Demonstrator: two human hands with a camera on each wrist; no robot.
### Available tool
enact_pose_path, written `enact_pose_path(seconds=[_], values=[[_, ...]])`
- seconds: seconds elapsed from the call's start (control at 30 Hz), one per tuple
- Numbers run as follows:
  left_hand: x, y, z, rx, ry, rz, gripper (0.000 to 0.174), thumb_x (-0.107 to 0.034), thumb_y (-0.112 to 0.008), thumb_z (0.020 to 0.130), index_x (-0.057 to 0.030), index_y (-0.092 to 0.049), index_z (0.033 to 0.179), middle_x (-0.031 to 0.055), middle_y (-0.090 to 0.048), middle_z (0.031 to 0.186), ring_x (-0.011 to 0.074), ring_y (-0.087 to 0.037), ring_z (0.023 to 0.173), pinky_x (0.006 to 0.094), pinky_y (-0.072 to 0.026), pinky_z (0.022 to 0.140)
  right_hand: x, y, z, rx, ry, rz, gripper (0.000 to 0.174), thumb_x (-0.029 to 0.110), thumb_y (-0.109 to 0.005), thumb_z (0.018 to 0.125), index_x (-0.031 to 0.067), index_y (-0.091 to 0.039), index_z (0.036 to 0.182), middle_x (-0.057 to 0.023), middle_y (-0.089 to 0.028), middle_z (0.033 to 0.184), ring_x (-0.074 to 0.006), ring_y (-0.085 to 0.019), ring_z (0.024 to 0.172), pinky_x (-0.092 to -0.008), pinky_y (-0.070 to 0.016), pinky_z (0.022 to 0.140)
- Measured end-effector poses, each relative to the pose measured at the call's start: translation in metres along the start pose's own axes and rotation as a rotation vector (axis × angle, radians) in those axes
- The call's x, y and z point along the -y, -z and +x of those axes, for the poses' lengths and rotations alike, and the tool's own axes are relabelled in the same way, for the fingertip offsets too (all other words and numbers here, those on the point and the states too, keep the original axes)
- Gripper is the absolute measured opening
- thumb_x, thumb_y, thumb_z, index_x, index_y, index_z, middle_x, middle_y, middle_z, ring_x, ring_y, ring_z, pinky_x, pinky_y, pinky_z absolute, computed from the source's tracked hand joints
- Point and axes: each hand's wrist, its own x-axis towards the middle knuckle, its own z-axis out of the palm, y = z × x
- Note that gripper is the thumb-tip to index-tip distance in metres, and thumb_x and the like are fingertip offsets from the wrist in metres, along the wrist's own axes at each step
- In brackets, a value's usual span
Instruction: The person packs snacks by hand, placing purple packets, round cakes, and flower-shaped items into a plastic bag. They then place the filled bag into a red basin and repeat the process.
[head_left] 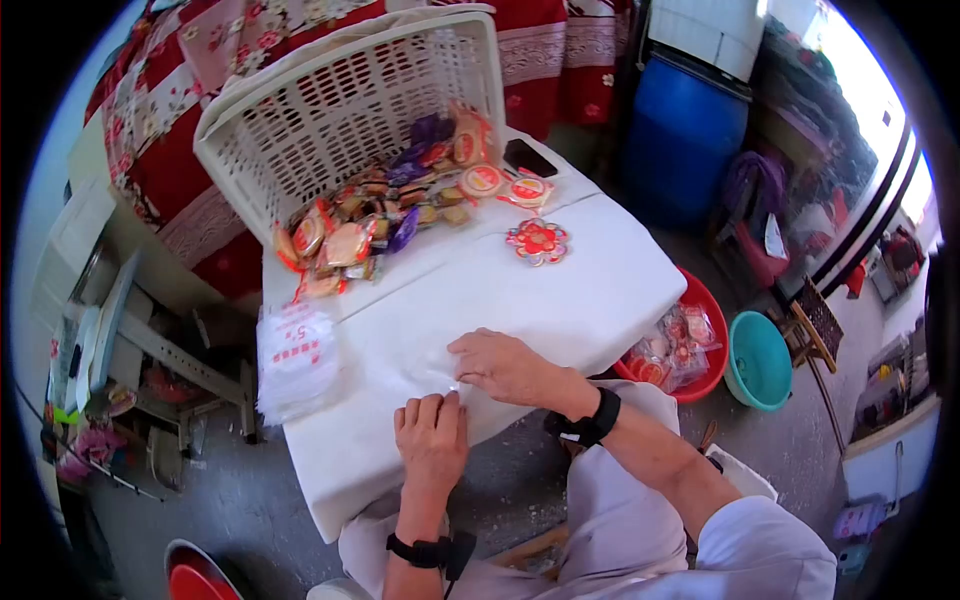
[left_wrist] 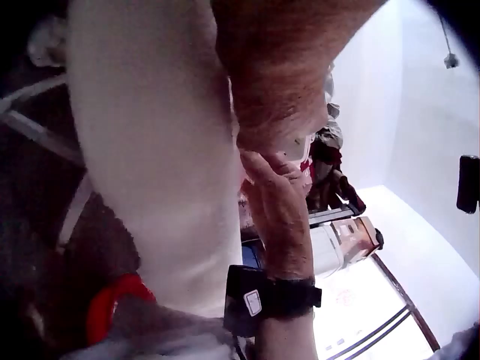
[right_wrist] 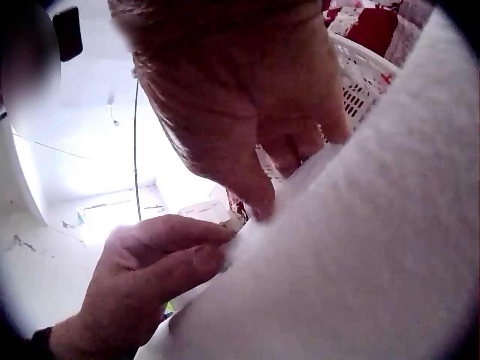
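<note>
At the near edge of the white-covered table, the left hand pinches what looks like a bit of clear film between thumb and forefinger; in the right wrist view that hand is at lower left. The right hand rests just beyond it, its thumb apart from its fingers and touching the white surface. Any film under its fingertips is hard to make out. A flower-shaped red packet lies farther back. Clear bags with red print are stacked at the table's left side.
A tipped white basket spills wrapped snacks onto the back of the table, beside a dark phone. On the floor at right stand a red basin holding packets and a teal basin, with a blue barrel behind.
</note>
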Motion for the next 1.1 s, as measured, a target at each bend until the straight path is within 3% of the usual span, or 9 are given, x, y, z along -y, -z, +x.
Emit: enact_pose_path(seconds=[0.2,0.3,0.37,0.43,0.53,0.63,0.87,1.0,1.1], values=[[-0.008,-0.003,0.009,0.003,0.169,-0.093,0.043,-0.011,-0.076,0.068,-0.0008,-0.06,0.107,0.0126,-0.061,0.086,0.0308,-0.06,0.078,0.0425,-0.0474,0.071,-0.009,-0.004,-0.003,-0.069,-0.024,0.13,0.007,0.008,-0.064,0.082,0.0025,-0.063,0.086,-0.0162,-0.06,0.113,-0.0338,-0.056,0.104,-0.0381,-0.0458,0.09],[-0.006,-0.005,0.01,0.001,0.285,-0.17,0.04,-0.006,-0.073,0.071,-0.0009,-0.058,0.108,0.0141,-0.062,0.083,0.0313,-0.061,0.072,0.042,-0.0495,0.066,-0.008,0.003,-0.001,-0.243,-0.075,0.171,0.018,0.009,-0.064,0.084,0.0016,-0.061,0.1,-0.0148,-0.06,0.113,-0.0292,-0.059,0.103,-0.0362,-0.0496,0.085],[-0.006,-0.003,0.009,-0.01,0.331,-0.206,0.038,-0.005,-0.071,0.073,-0.0002,-0.057,0.109,0.0153,-0.063,0.082,0.0318,-0.062,0.072,0.0419,-0.0502,0.066,-0.002,0.011,0.001,-0.536,-0.463,0.637,0.029,0.01,-0.066,0.085,-0.0012,-0.057,0.11,-0.013,-0.061,0.105,-0.0215,-0.063,0.093,-0.0322,-0.0555,0.071],[-0.006,-0.001,0.01,-0.025,0.38,-0.24,0.037,-0.005,-0.069,0.075,0.0005,-0.057,0.109,0.0164,-0.063,0.081,0.0323,-0.063,0.072,0.0418,-0.0509,0.067,-0.009,0.021,-0.008,-0.505,-0.569,0.737,0.04,0.016,-0.067,0.087,-0.0038,-0.05,0.118,-0.0131,-0.06,0.103,-0.0165,-0.064,0.089,-0.029,-0.0566,0.062],[-0.006,0.002,0.011,-0.042,0.519,-0.355,0.032,-0.003,-0.067,0.079,-0.0002,-0.056,0.109,0.0173,-0.064,0.08,0.0303,-0.064,0.07,0.0382,-0.0514,0.065,-0.012,0.029,-0.015,-0.066,-0.931,1.204,0.049,0.032,-0.067,0.087,-0.0017,-0.053,0.12,-0.0123,-0.064,0.1,-0.0181,-0.067,0.079,-0.0299,-0.057,0.061],[-0.007,0.002,0.011,-0.025,0.543,-0.412,0.029,-0.003,-0.065,0.082,-0.0004,-0.056,0.109,0.0169,-0.064,0.079,0.0285,-0.064,0.069,0.0363,-0.0507,0.064,0.006,0.018,-0.012,0.108,-0.86,1.179,0.044,0.033,-0.066,0.089,-0.0008,-0.057,0.115,-0.0106,-0.065,0.098,-0.0171,-0.066,0.078,-0.0296,-0.057,0.061],[-0.015,0.006,0.013,-0.012,0.395,-0.424,0.027,-0.009,-0.072,0.078,0.0012,-0.06,0.099,0.0121,-0.063,0.077,0.0202,-0.061,0.066,0.0312,-0.0495,0.062,0.01,-0.003,-0.005,-0.077,-0.719,0.956,0.025,0.024,-0.067,0.088,0.0007,-0.064,0.079,-0.0015,-0.059,0.065,-0.0074,-0.053,0.055,-0.0241,-0.0444,0.048],[-0.018,0.003,0.015,-0.032,0.327,-0.369,0.028,-0.015,-0.076,0.074,0.0011,-0.061,0.09,0.0133,-0.059,0.074,0.0267,-0.059,0.063,0.036,-0.0477,0.058,0.018,-0.003,-0.003,-0.068,-0.688,0.884,0.025,0.024,-0.069,0.088,0.0013,-0.064,0.078,0.0003,-0.058,0.066,-0.006,-0.052,0.06,-0.0219,-0.0437,0.053],[-0.023,0.004,0.019,-0.025,0.364,-0.404,0.024,-0.015,-0.075,0.075,0.0015,-0.059,0.081,0.0113,-0.06,0.073,0.025,-0.058,0.062,0.0352,-0.0466,0.057,0.017,-0.012,-0.002,-0.106,-0.643,0.84,0.025,0.023,-0.072,0.086,0.001,-0.064,0.076,-0.0002,-0.058,0.066,-0.006,-0.052,0.06,-0.0225,-0.0435,0.053]])
